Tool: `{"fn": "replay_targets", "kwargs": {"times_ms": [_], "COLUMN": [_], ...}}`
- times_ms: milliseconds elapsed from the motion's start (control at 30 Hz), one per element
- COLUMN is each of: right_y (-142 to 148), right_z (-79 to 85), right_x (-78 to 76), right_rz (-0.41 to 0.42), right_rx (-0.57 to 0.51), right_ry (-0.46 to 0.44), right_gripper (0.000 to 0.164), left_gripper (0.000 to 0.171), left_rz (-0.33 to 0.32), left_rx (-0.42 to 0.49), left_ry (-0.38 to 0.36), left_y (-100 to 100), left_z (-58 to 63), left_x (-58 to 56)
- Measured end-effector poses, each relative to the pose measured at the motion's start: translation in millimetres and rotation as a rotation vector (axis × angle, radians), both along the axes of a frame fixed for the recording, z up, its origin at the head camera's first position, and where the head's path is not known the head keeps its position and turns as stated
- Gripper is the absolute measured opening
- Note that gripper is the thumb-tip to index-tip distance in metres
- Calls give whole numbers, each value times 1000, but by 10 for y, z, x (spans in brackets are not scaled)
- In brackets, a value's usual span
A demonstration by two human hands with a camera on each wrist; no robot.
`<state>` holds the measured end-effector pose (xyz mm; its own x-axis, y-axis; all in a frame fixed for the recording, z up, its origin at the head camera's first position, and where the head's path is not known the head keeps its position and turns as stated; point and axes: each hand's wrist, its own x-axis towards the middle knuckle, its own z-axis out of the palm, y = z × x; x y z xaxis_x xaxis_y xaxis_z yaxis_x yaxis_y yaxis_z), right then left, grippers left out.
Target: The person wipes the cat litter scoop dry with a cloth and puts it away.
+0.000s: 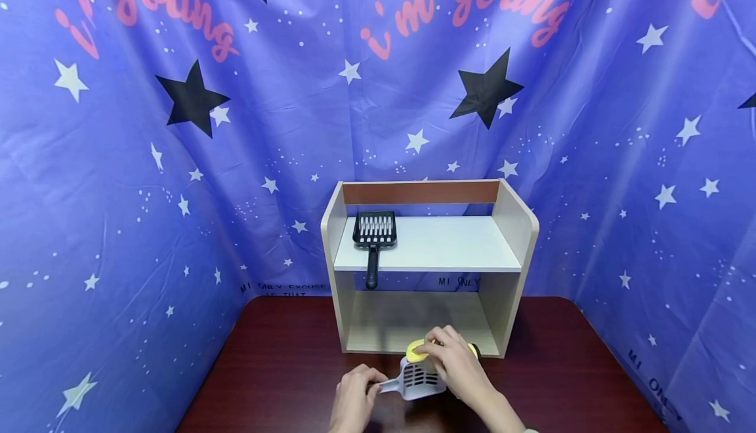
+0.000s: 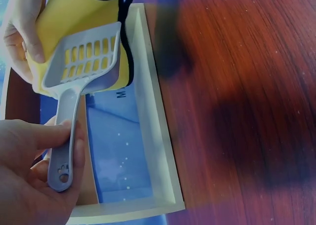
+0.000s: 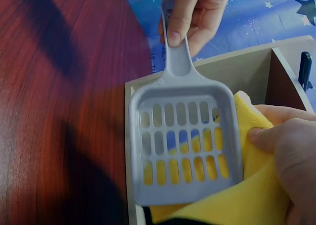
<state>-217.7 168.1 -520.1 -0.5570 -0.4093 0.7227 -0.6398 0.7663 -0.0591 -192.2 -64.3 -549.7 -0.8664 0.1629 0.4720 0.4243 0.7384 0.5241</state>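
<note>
A grey slotted litter scoop (image 1: 420,380) is held over the table in front of the shelf. My left hand (image 1: 353,395) grips its handle, thumb on top, as the left wrist view shows. My right hand (image 1: 459,366) pinches a yellow cloth (image 3: 256,185) with dark edging. The cloth lies against the side of the scoop's head and shows through its slots. In the left wrist view, the cloth (image 2: 74,17) spreads behind the scoop (image 2: 81,62). A black litter scoop (image 1: 375,233) rests on the upper shelf, its handle jutting past the front edge.
A two-tier wooden shelf unit (image 1: 509,269) stands on the dark red-brown table (image 1: 277,361), just beyond my hands. Its upper board (image 1: 449,243) is white. A blue star-patterned curtain (image 1: 295,124) surrounds the table at the back and sides.
</note>
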Motion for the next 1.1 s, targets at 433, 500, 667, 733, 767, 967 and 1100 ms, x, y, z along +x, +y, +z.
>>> {"fn": "replay_targets", "kwargs": {"times_ms": [433,500,667,733,767,967,1100], "right_y": [204,231,292,317,327,340,263], "right_z": [-74,-81,-82,-66,-51,106,219], "right_x": [0,3,24,28,27,-17,-30], "right_rz": [16,13,-9,-30,-44,-129,-83], "right_rx": [-109,-132,-198,-228,-245,-325,-319], "right_ry": [-1,-2,-44,-76,-92,-206,-317], "right_gripper": [43,43,39,37,37,35,32], "left_gripper": [20,20,21,21,22,28,26], "left_rz": [-14,-12,-20,-31,-40,-166,-291], "left_rx": [4,9,19,17,17,41,36], "left_ry": [14,15,51,74,89,235,359], "left_y": [-57,-61,-91,-116,-129,-192,-187], "left_z": [22,30,43,41,36,-14,-25], "left_x": [-14,-15,-18,-25,-31,-88,-123]}}
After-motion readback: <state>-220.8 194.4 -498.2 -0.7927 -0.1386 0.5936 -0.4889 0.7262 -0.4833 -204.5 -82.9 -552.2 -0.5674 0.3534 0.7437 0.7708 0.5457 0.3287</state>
